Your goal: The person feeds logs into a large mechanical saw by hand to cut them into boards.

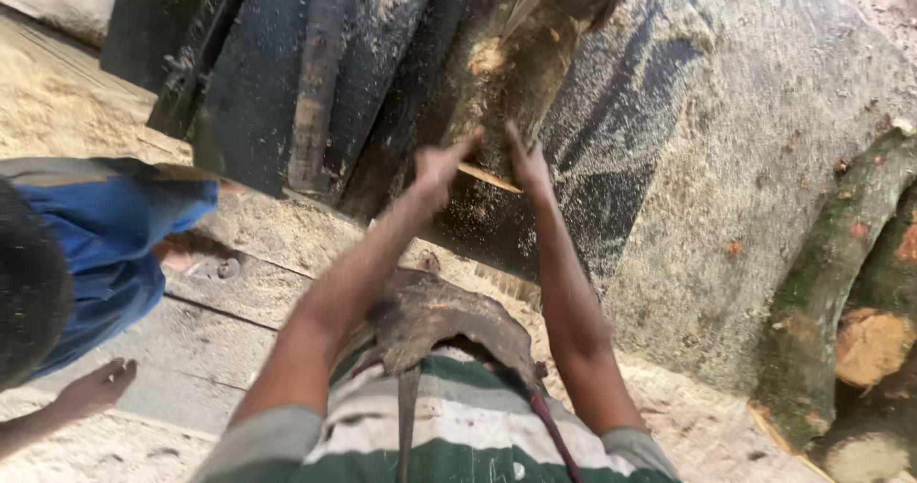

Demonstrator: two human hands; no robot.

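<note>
Fingers of the left hand (pixel 441 166) and the right hand (pixel 526 161) press together from either side onto a thin pale sliver of wood (pixel 489 177); the grip is narrow, and motion blur hides whether either hand fully closes. The sliver lies against the near part of a bark-covered log (pixel 492 82), which rests on the dark, sawdust-strewn saw bed (pixel 277 82). Another person's hand (pixel 95 387) hangs low at the left, well apart; more logs (pixel 841 282) are stacked at the right. Hazards, as judged: the sliver could snap or slip under uneven pull, driving splinters into bare fingertips; loose sawdust reduces grip; a shifting log could trap both hands.
</note>
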